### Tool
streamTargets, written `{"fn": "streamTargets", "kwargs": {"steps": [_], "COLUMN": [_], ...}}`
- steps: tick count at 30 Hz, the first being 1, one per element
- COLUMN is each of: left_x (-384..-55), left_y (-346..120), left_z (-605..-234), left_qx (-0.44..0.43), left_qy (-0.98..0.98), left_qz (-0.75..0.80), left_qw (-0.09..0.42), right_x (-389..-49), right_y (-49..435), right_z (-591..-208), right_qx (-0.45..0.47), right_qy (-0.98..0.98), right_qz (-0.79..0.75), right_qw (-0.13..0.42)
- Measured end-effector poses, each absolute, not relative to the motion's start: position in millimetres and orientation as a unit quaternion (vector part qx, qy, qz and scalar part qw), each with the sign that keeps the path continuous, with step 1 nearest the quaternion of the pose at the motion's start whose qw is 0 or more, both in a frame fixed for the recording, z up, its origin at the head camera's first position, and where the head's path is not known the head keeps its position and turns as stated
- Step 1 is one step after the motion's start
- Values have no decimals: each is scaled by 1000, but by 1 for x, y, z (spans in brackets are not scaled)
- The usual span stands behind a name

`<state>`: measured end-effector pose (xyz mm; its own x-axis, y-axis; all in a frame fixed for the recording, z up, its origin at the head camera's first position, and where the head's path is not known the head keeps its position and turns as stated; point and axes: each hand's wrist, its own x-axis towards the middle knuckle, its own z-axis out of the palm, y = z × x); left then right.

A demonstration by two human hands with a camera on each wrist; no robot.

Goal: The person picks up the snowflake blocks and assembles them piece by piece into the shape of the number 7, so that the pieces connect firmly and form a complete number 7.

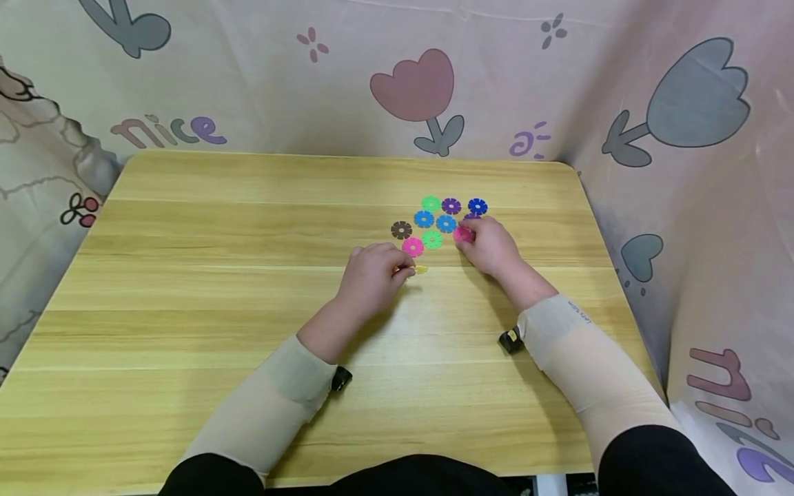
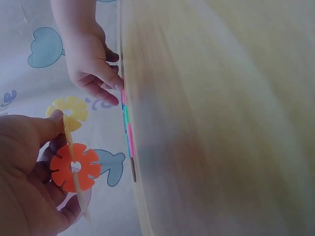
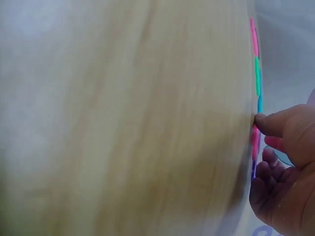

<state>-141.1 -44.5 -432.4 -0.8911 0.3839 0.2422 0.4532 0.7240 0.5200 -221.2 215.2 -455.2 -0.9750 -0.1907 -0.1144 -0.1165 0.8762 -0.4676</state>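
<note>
My left hand point(image 1: 371, 277) is raised over the table and pinches a few notched plastic snowflake discs joined together. In the left wrist view they are a yellow disc point(image 2: 78, 118), an orange disc point(image 2: 87, 169) and pale ones seen edge-on. Farther right, my right hand point(image 1: 491, 246) is down at the tabletop, thumb and fingertips at the edges of a pink disc point(image 1: 462, 235). A purple disc point(image 1: 472, 217) is partly covered by that hand. Beside it lie blue discs point(image 1: 446, 224), green discs point(image 1: 432, 240), a brown disc point(image 1: 401, 230) and another pink disc point(image 1: 412, 247).
The discs lie flat in a loose cluster on the wooden table point(image 1: 217, 310), toward its back right. A dark blue disc point(image 1: 477, 207) sits at the cluster's far right corner. Printed cloth point(image 1: 260, 76) hangs behind the table and along both sides.
</note>
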Motion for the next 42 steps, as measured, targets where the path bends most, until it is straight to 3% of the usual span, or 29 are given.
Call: {"fn": "streamTargets", "kwargs": {"steps": [16,42], "left_x": [-141,-143], "left_y": [-43,-44], "left_z": [-431,-433], "left_qx": [-224,-219], "left_qy": [-927,-928], "left_qz": [-296,-297], "left_qw": [52,51], "right_x": [-227,-198], "right_y": [219,217], "right_z": [-457,-451], "right_qx": [-42,-26], "right_qy": [953,924], "right_qz": [-285,-381], "right_qw": [97,-7]}}
